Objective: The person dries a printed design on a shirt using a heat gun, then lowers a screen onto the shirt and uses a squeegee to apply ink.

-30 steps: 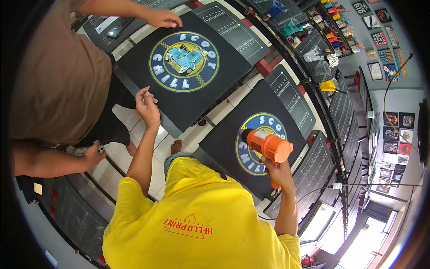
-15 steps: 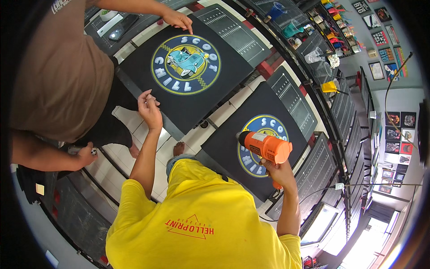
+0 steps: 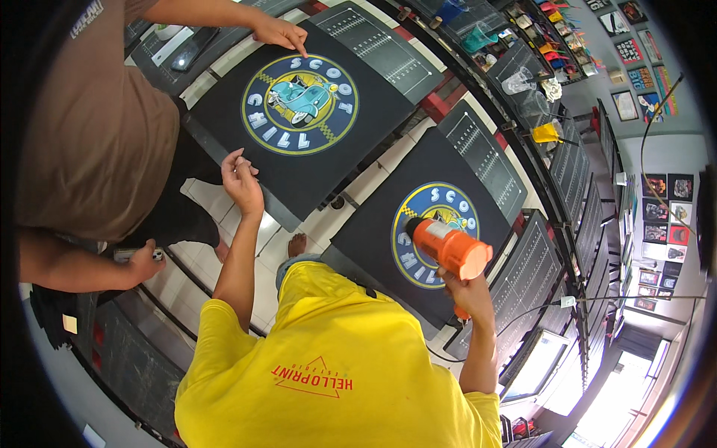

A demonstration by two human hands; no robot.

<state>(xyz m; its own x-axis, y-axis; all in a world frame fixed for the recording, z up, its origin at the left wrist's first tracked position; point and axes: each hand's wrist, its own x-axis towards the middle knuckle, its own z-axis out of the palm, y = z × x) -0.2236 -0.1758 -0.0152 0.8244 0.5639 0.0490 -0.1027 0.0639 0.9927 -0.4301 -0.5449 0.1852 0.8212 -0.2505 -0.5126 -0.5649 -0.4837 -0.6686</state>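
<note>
An orange heat gun point(image 3: 452, 246) is in my right hand point(image 3: 464, 293), whose fingers wrap its handle. Its dark nozzle hangs over the left part of the round scooter print on a black shirt point(image 3: 403, 168), stretched over a printing pallet. To the left, my left hand point(image 3: 243, 185) is raised by the near edge of a second black shirt point(image 3: 328, 168) with the same kind of print. Its fingers are loosely bent and apart, with nothing in them. Whether it touches that shirt's edge I cannot tell.
At the left, a person in a brown shirt point(image 3: 97, 142) points a finger at the second print and holds a phone point(image 3: 139, 255) low down. A cable point(image 3: 523, 317) trails right from the heat gun. Plastic cups, including a yellow one point(image 3: 547, 133), stand beyond the pallets.
The heat gun has shifted slightly right and down, its nozzle now farther over the print. The whole view has moved a little. My left hand stays near the second shirt's edge.
</note>
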